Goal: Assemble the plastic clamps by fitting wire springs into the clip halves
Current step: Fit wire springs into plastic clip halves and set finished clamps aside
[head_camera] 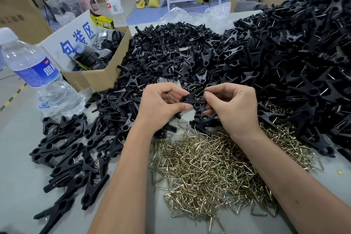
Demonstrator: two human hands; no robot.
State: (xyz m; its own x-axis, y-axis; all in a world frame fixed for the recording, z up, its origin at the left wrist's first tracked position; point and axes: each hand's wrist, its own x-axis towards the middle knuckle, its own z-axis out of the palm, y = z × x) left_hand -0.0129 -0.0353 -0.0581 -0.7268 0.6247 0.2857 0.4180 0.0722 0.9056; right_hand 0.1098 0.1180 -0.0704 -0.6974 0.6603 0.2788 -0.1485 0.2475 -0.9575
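My left hand [161, 104] and my right hand [231, 106] meet above the table's middle, both gripping one black plastic clamp [193, 99]. A thin wire spring [201, 93] shows at the clamp's top, under my right fingertips. Below my wrists lies a heap of brass-coloured wire springs [209, 169]. A big pile of black clip halves [171, 59] fills the table beyond my hands. Assembled black clamps [68, 150] lie at the near left.
A taller mound of black clamps with springs [303, 59] rises at the right. A cardboard box [95, 78] of black parts and a water bottle [38, 74] stand at the left. Another bottle [113, 0] and crumpled plastic bag [193, 15] sit farther back.
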